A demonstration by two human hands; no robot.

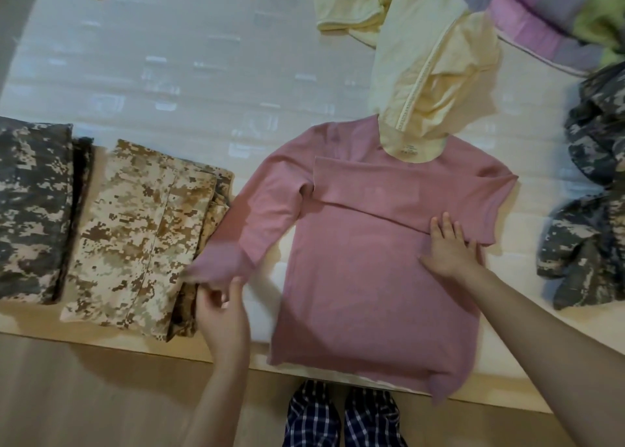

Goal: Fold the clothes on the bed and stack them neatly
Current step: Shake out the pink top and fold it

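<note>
A pink long-sleeved shirt (pixel 358 277) lies flat on the white bed (pixel 176 74) near its front edge. One sleeve is folded across the chest. My right hand (pixel 449 247) presses flat on the shirt where that folded sleeve ends, fingers spread. My left hand (pixel 220 308) pinches the cuff of the other sleeve (pixel 236 237), which stretches out to the left over a folded tan camouflage garment (pixel 142 237). A folded grey camouflage garment (pixel 30 209) lies further left.
A crumpled pale yellow garment (pixel 433 74) overlaps the pink shirt's collar. An unfolded grey camouflage piece (pixel 588 189) lies at the right. A pink, purple and green quilt (pixel 554 17) sits at the back right. Wooden floor and my checked trouser legs (pixel 341 416) are below the bed edge.
</note>
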